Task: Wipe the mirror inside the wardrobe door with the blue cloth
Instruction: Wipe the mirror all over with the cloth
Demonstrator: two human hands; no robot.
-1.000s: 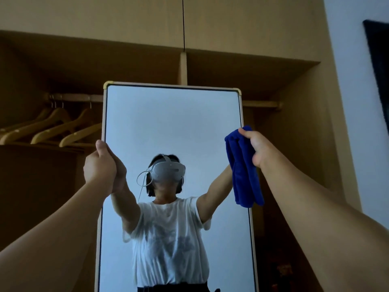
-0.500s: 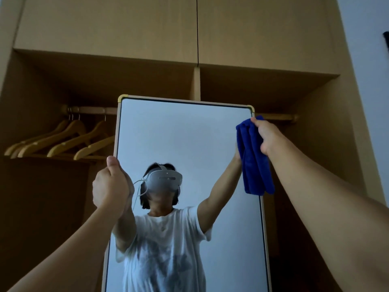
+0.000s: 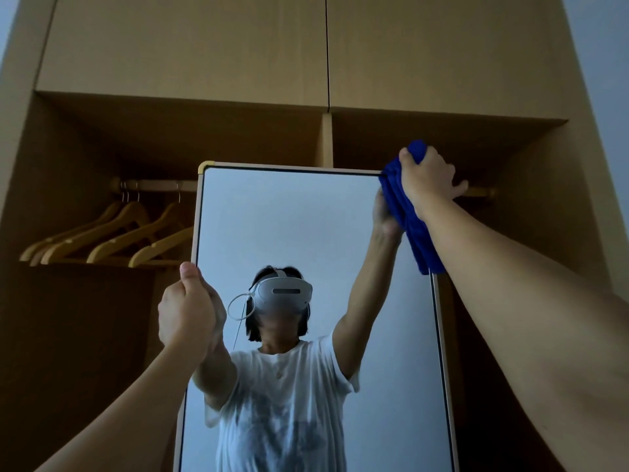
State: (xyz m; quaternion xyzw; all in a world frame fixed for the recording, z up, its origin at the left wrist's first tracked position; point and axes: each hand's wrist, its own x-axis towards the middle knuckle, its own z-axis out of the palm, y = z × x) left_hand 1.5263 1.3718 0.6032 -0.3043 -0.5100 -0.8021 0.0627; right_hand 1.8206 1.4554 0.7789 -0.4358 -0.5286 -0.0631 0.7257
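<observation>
Wooden wardrobe (image 3: 442, 63) fills the frame, with hangers (image 3: 112, 233) at middle left. At centre stands the mirror (image 3: 289, 226). The left hand (image 3: 185, 311) grasps its left edge to steady it. The right hand (image 3: 427, 177) clutches the blue cloth (image 3: 413, 229) at the mirror's upper right corner. Wiping seems just beginning; next, I think, the cloth should sweep across the top of the glass.

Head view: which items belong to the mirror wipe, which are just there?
In the job: mirror; blue cloth, gripped by right hand; left hand, holding the mirror's left edge.
Just there: wooden hangers; hanging rail; upper cupboard doors.
</observation>
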